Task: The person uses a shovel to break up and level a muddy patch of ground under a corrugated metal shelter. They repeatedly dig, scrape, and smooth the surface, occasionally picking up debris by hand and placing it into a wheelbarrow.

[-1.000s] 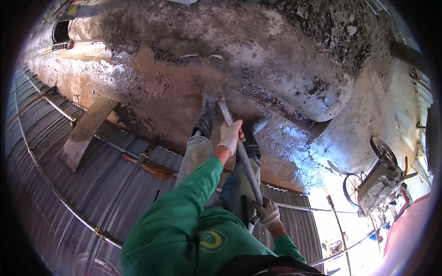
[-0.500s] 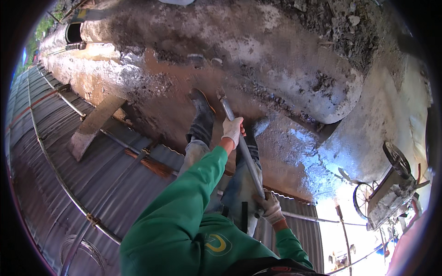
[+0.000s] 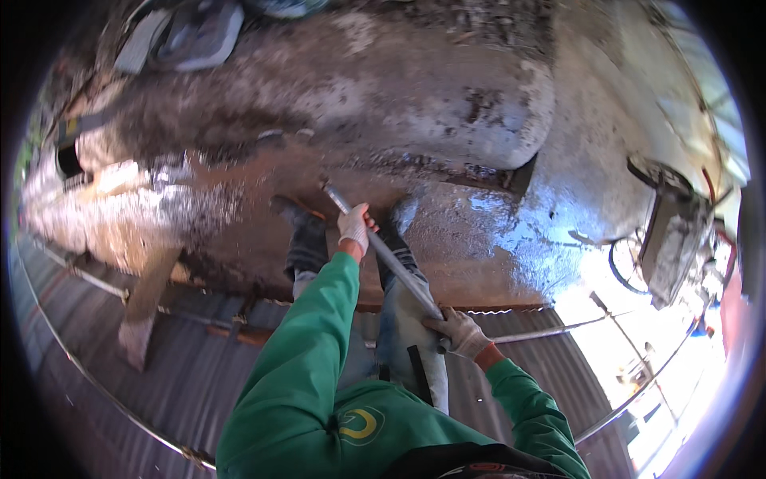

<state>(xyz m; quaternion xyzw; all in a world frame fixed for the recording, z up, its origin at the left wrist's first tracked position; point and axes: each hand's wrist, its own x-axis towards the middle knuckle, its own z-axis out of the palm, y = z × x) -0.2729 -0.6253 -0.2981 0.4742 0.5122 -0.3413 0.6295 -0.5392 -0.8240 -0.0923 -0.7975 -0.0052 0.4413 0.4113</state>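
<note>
A long grey metal pole (image 3: 399, 273) slants across in front of my legs. My left hand (image 3: 353, 224), in a pale work glove, is wrapped round its upper part. Lower down, near the end by my right thigh, my gloved right hand (image 3: 463, 332) grips the same pole. The pole's far tip is over wet brown mud (image 3: 263, 172) by my boots; I cannot make out whether a tool head is fixed there. One dark boot (image 3: 299, 217) stands left of the pole and the other boot (image 3: 401, 215) to its right.
Beyond the mud lies a long rounded concrete mass (image 3: 415, 96). Behind me runs a corrugated metal sheet (image 3: 215, 375) with pipe rails; a plank (image 3: 148, 307) leans across it. A wheelbarrow (image 3: 674, 239) stands at the right. A grey tub (image 3: 195, 36) sits at the far left.
My view has turned, so the ground, wheelbarrow and metal sheet sit differently. Both hands still grip the pole, which now slants more across my body.
</note>
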